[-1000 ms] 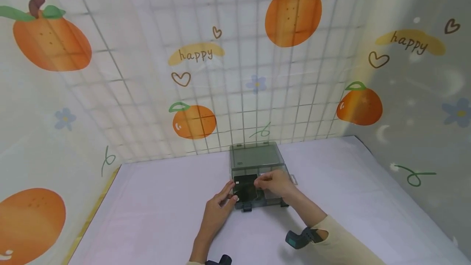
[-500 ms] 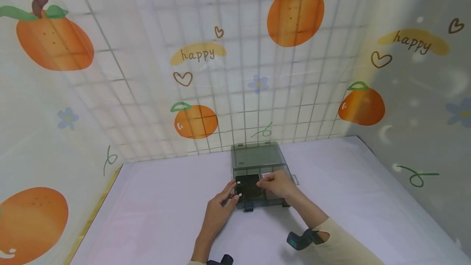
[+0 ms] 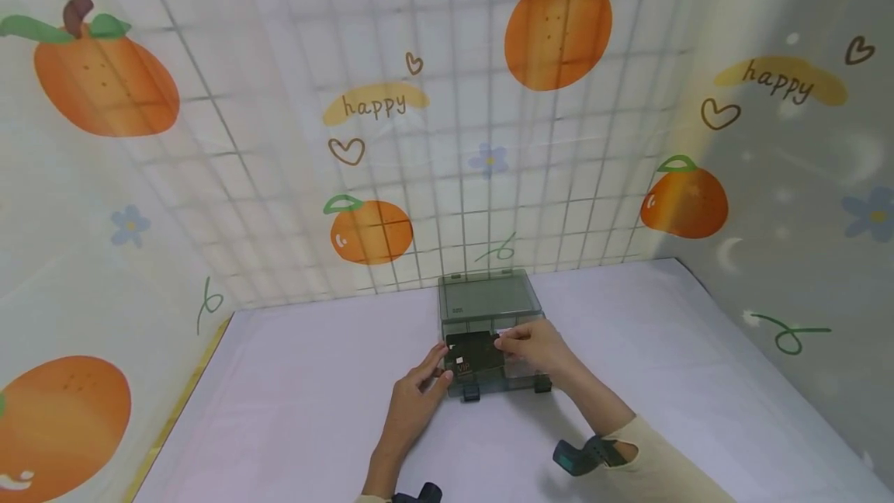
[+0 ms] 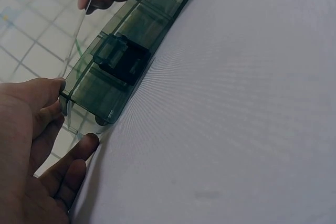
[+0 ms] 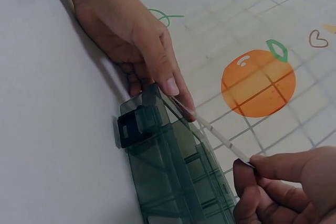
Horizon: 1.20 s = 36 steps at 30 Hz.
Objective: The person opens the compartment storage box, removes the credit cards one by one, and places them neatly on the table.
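A black card (image 3: pixel 478 353) with small white marks and the letters "VIP" overlaps the left part of a translucent green compartment box (image 3: pixel 488 297). My right hand (image 3: pixel 534 348) pinches its right edge between thumb and fingers. Seen edge-on in the right wrist view, the card (image 5: pixel 220 136) slopes from my right hand down to the box's left end. There, my left hand (image 3: pixel 414 404) touches the box's left edge with thumb and index finger extended. The left wrist view shows those fingertips (image 4: pixel 59 86) at the box's corner.
The box's lid is tipped back toward the patterned curtain (image 3: pixel 377 177) behind. Dark latches (image 3: pixel 472 393) face me along its front. A clear loop (image 3: pixel 561 341) sticks out at the box's right. All this rests on a white-covered table (image 3: pixel 314 394).
My right hand has shifted slightly right with the card's pinched edge. The card has tilted, its "VIP" lettering now readable. My left hand stays at the box's left edge.
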### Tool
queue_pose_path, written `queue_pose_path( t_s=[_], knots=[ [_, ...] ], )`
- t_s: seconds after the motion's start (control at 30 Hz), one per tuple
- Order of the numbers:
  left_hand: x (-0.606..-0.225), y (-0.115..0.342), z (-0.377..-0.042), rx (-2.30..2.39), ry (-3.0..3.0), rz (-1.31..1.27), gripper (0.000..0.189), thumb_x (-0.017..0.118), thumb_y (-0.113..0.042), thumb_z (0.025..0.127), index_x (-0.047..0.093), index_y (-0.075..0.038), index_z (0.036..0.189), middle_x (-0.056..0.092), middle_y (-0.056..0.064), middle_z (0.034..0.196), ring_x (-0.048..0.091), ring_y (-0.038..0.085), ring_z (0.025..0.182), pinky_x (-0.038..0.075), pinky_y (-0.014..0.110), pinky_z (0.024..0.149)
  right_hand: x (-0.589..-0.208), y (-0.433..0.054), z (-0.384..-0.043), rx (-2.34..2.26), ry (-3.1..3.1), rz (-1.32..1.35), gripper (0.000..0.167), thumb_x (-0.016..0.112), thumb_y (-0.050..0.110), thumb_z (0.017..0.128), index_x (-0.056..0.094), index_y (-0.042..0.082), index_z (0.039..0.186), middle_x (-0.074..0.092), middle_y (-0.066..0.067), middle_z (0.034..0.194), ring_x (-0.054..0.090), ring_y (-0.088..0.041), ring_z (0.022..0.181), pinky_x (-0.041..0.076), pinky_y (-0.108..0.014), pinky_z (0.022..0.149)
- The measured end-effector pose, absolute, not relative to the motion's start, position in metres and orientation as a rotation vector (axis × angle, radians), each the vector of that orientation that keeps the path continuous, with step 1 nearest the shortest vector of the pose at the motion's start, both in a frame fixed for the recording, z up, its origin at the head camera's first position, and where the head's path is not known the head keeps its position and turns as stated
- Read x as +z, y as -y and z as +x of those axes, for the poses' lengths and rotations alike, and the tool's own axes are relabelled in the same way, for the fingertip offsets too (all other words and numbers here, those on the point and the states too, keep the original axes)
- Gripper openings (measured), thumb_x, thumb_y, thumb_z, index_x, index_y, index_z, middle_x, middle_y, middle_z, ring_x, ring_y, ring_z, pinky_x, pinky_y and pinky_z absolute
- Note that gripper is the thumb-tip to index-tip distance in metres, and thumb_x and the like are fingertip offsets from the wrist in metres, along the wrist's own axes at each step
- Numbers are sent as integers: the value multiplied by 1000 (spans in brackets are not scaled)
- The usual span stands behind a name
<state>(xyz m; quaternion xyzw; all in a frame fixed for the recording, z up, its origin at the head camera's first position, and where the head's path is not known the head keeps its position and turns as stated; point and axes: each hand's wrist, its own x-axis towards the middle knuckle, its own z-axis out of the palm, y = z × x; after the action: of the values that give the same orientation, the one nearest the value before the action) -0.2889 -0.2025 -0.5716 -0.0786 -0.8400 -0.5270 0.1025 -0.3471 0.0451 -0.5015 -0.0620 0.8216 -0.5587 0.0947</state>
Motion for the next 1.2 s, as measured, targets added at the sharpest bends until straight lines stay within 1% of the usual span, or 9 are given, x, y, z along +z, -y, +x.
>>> queue_pose_path(
  t_s=[0.1, 0.23, 0.3, 0.5, 0.7, 0.8, 0.87, 0.97, 1.2],
  knots=[
    [-572, 203, -289, -1552, 2487, -221, 50, 66, -42, 96, 58, -24, 142, 48, -19, 147, 61, 7, 106, 44, 34, 106, -499, -46, -346, -1650, -2449, -179, 15, 74, 21, 92, 79, 8, 94, 71, -2, 85, 66, -18, 76, 34, -27, 46],
    [-573, 203, -289, -1548, 2488, -218, 50, 66, -42, 97, 58, -24, 143, 48, -20, 147, 61, 7, 107, 44, 35, 106, -497, -47, -344, -1635, -2480, -174, 15, 75, 21, 92, 79, 7, 96, 71, -2, 87, 64, -17, 75, 42, -28, 54],
    [-574, 203, -289, -1547, 2485, -221, 50, 66, -42, 97, 58, -23, 143, 48, -20, 147, 61, 7, 107, 44, 35, 106, -496, -47, -343, -1623, -2500, -174, 15, 75, 21, 92, 79, 7, 96, 71, -2, 85, 62, -18, 76, 43, -30, 57],
    [-575, 203, -290, -1538, 2488, -222, 50, 66, -45, 96, 58, -25, 142, 48, -21, 147, 61, 6, 107, 44, 35, 106, -498, -50, -339, -1603, -2528, -158, 12, 75, 22, 92, 78, 11, 92, 67, -3, 77, 57, -20, 77, 40, -32, 58],
    [-573, 203, -289, -1556, 2482, -225, 50, 66, -41, 97, 58, -22, 143, 48, -18, 148, 61, 7, 108, 43, 35, 106, -498, -52, -333, -1608, -2522, -163, 14, 76, 26, 91, 77, 13, 89, 67, -1, 83, 58, -21, 78, 42, -32, 60],
    [-574, 203, -289, -1550, 2486, -229, 50, 66, -39, 97, 57, -20, 143, 48, -17, 148, 61, 7, 109, 43, 35, 107, -496, -52, -330, -1621, -2514, -145, 15, 76, 26, 90, 77, 12, 86, 67, -1, 91, 58, -21, 82, 43, -32, 63],
    [-573, 203, -288, -1555, 2489, -230, 50, 66, -38, 98, 57, -20, 144, 48, -17, 149, 61, 7, 109, 43, 36, 107, -496, -52, -328, -1631, -2511, -125, 15, 77, 26, 90, 77, 12, 86, 68, 0, 100, 58, -19, 86, 45, -32, 66],
    [-572, 203, -287, -1571, 2493, -224, 50, 66, -36, 98, 56, -20, 144, 47, -16, 149, 61, 8, 110, 43, 37, 107, -496, -52, -326, -1642, -2501, -108, 15, 77, 26, 90, 77, 12, 87, 69, 0, 104, 59, -18, 88, 47, -33, 70],
    [-570, 203, -288, -1579, 2498, -233, 49, 66, -34, 99, 56, -19, 144, 47, -15, 150, 61, 8, 111, 42, 38, 108, -500, -52, -322, -1643, -2488, -107, 15, 78, 27, 89, 79, 12, 91, 69, 1, 80, 60, -18, 78, 46, -35, 70]
  ],
)
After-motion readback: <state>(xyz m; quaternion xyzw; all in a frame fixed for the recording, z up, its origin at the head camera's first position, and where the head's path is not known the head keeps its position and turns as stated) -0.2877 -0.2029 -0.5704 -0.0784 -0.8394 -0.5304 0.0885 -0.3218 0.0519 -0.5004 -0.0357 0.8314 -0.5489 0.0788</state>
